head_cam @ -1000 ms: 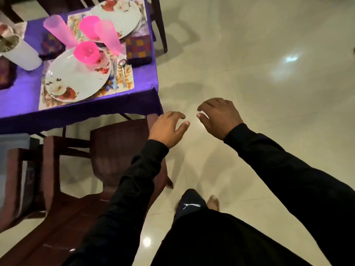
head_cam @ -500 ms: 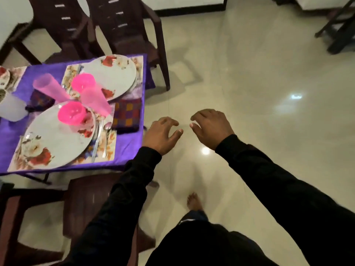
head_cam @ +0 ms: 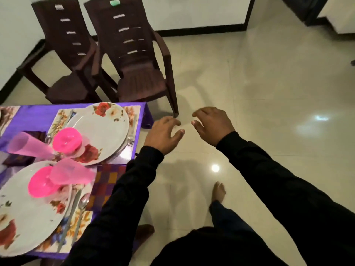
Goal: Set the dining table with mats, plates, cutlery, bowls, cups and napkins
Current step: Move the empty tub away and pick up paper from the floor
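Head view: far plate (head_cam: 103, 131) just left of empty left hand (head_cam: 163, 135).

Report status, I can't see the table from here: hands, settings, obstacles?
Left hand and right hand open, holding nothing, over floor. Plates, pink bowls, cups, cutlery laid. Chair stands ahead.

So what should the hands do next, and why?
Probably reach for the nearer chair and pull it up to the table. Both hands, left and right, are empty, and the two places in view look set.
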